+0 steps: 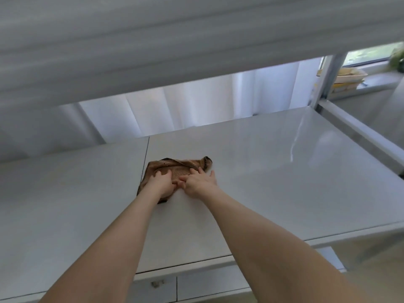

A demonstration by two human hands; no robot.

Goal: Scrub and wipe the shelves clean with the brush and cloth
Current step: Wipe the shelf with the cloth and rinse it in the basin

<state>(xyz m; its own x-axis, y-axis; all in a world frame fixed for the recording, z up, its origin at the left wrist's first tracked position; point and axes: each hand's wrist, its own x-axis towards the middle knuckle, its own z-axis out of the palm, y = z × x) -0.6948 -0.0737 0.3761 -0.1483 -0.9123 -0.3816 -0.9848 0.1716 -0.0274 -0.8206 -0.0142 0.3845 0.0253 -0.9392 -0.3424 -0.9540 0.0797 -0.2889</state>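
Note:
A brown cloth lies crumpled on the white shelf, near the seam between two panels. My left hand presses flat on the cloth's left part, fingers spread. My right hand rests on the cloth's right edge with straight fingers, partly on the bare shelf. Both arms reach forward from the bottom of the view. No brush is in sight.
The shelf above hangs low over the work area, blurred. A metal upright stands at the right rear corner. Beyond it, yellow trays sit on a windowsill. White curtains hang behind the shelf.

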